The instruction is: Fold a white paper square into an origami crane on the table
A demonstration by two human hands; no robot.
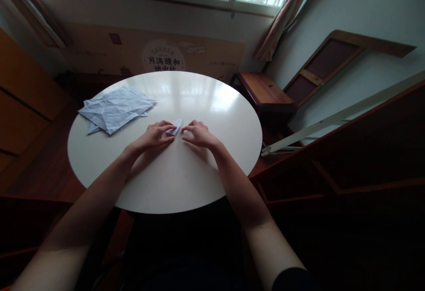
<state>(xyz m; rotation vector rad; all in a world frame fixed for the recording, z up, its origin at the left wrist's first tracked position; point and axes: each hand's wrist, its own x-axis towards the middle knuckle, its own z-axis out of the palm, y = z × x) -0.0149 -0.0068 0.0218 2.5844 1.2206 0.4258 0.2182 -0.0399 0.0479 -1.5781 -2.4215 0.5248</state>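
A small folded piece of white paper is over the middle of the round white table. My left hand grips its left side, with the fingers over it and the thumb at the near edge. Just right of the paper is my right hand. Its fingers are curved, with a gap between thumb and forefinger, and nothing shows between them. The fingertips come very close to the paper's right edge; whether they touch it I cannot tell.
Several creased white paper sheets lie in a loose pile at the table's left. A wooden stool stands beyond the right edge. Against the right wall leans a wooden frame. A printed cardboard panel is below the window.
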